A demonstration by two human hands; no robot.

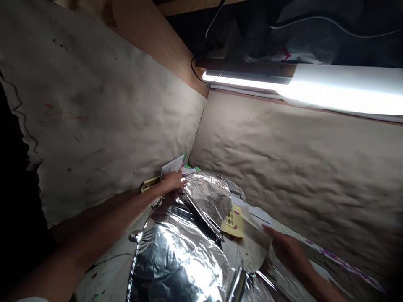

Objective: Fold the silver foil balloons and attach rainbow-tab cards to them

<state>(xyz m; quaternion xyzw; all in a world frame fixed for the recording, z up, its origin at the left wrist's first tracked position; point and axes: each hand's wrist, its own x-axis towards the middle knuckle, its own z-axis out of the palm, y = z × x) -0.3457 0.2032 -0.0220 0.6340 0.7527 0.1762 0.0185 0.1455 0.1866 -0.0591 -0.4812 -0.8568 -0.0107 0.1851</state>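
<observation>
- Step in hand, as I judge it: handling loose sheets, with my arms spread over the large, shiny silver foil sheet (pixel 176 256) on the stained, pale worktop (pixel 105 272).
- Left hand (pixel 174 180): at the worktop's far corner, beside the white printed paper (pixel 170 167) and the rounded, crinkled foil piece (pixel 209 195). Fingers part-extended, slightly bent; I cannot tell whether they grip anything.
- Right hand (pixel 288 247): blurred, by the thin, translucent sheet (pixel 256 245), towards the worktop's right edge. Finger opening and hold cannot be told.
- Between my hands: the yellow paper (pixel 234 222), dark print and purple marks, beside the foil piece.
- Next move, in my judgement, calls for light, flat fingertips; the foil looks thin and prone to creasing.
- Materials: foil mirror-bright and rumpled; translucent sheet dull; wall lining (pixel 299 167) matt, buckled.
</observation>
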